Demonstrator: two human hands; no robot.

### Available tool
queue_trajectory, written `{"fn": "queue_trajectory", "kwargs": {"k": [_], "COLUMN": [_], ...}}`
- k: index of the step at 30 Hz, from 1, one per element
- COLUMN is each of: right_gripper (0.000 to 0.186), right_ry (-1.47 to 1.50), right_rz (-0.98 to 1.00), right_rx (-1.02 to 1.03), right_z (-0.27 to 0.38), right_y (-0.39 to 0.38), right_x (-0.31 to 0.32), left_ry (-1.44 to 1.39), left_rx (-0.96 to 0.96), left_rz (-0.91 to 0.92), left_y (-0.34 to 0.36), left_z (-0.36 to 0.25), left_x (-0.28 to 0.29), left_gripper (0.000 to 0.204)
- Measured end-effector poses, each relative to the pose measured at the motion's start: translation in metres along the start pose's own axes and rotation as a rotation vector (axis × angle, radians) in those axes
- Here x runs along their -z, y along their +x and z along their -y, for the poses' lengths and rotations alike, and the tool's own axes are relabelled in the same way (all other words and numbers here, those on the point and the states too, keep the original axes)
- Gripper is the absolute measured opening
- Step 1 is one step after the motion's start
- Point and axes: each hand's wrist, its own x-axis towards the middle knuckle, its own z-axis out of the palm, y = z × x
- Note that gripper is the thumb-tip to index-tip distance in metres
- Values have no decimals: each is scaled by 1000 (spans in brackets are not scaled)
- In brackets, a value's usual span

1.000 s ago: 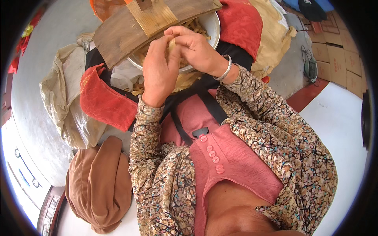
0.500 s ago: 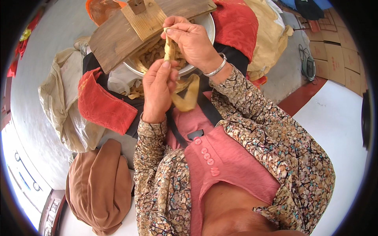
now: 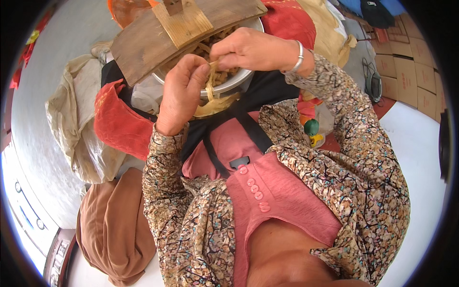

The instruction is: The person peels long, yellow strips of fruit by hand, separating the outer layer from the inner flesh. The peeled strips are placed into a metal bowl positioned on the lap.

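Observation:
A soft, pale yellow strip (image 3: 210, 85) is pinched between my two hands above the near rim of a metal basin (image 3: 237, 84). My left hand (image 3: 180, 93) grips it with thumb and curled fingers. My right hand (image 3: 258, 49) pinches it close beside the left, palm down, partly hiding the strip's upper end. The strip's lower part hangs toward more yellow strips (image 3: 215, 106) at my lap. Many small tan, twisted pieces (image 3: 224, 77) fill the basin. Whether the held strip has a knot in it is too small to tell.
A wooden board (image 3: 143, 50) with a lighter wood block (image 3: 184, 23) lies across the basin. Red cloths (image 3: 122, 122) flank it, with an orange container (image 3: 126, 10) behind. A beige sack (image 3: 76, 124) and brown cloth (image 3: 119, 229) lie left; cardboard boxes (image 3: 406, 71) are stacked right.
My right hand has turned palm down and moved slightly lower, its elbow swinging outward. My left hand has risen to meet it. The strip's loose end has dropped from its swing.

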Motion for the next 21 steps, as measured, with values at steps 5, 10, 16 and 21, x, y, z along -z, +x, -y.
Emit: {"fn": "queue_trajectory", "kwargs": {"k": [5, 10, 16, 21], "right_gripper": [17, 17, 17, 15], "right_ry": [265, 173, 30, -170], "right_rz": [-164, -447, -550, -535], "right_rx": [-198, -116, -93, -65], "right_z": [-11, -37, -62, -69], "right_y": [9, 36, 56, 57], "right_x": [11, 4, -6, -12], "left_ry": [-378, -252, -139, 304], "left_rx": [210, 135, 80, -44], "left_rz": [-94, -112, -185, -261], "left_y": [19, 61, 87, 94], "left_z": [7, 26, 58, 57], "left_x": [18, 43, 43, 35], "left_gripper": [13, 18, 17, 18]}}
